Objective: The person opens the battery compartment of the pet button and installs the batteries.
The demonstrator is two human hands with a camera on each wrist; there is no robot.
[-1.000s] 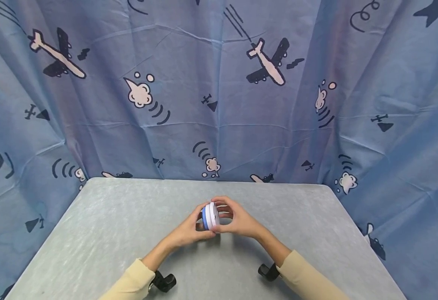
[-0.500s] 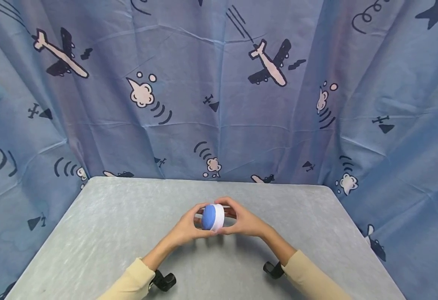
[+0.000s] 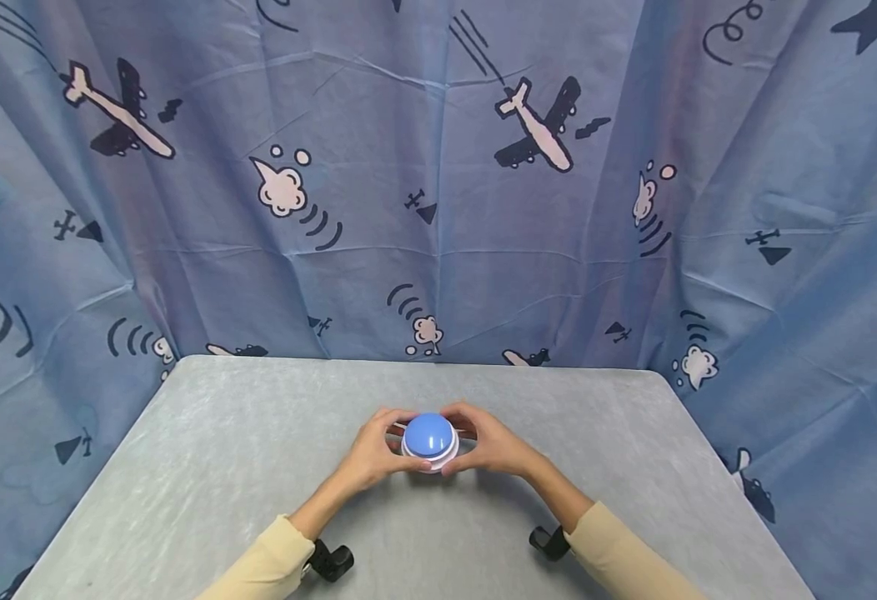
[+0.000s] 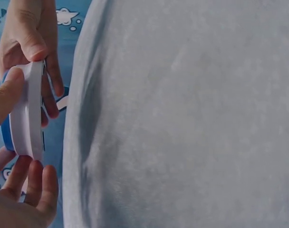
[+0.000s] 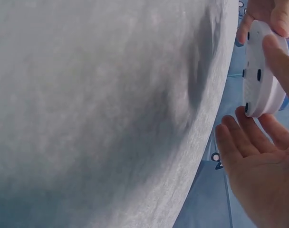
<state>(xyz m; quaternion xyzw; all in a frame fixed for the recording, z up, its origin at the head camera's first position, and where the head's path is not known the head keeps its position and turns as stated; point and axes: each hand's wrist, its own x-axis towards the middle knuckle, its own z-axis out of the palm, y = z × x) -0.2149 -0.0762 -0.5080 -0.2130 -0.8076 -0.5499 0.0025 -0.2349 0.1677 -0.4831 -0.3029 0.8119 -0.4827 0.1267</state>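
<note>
A round push button with a glossy blue domed top (image 3: 428, 433) and a white base (image 4: 28, 114) is held between both hands, above the table. Its dome faces up toward the head camera. My left hand (image 3: 373, 448) grips its left side, thumb at the near edge and fingers toward the far side. On the right side, my right hand (image 3: 494, 443) pinches the rim in a similar way. Small dark feet (image 5: 259, 74) dot the underside of the base in the right wrist view. The fingers behind the button are partly hidden in the head view.
Below the hands spreads a pale grey covered table (image 3: 258, 417) with rounded far corners. A blue curtain (image 3: 363, 208) printed with planes and clouds hangs behind it. Black wrist cameras sit on the left wrist (image 3: 331, 563) and right wrist (image 3: 548, 542).
The push button has turned in the hands: its dome faced left, with the underside toward the right, and now faces up toward the head camera. Both hands stay around it.
</note>
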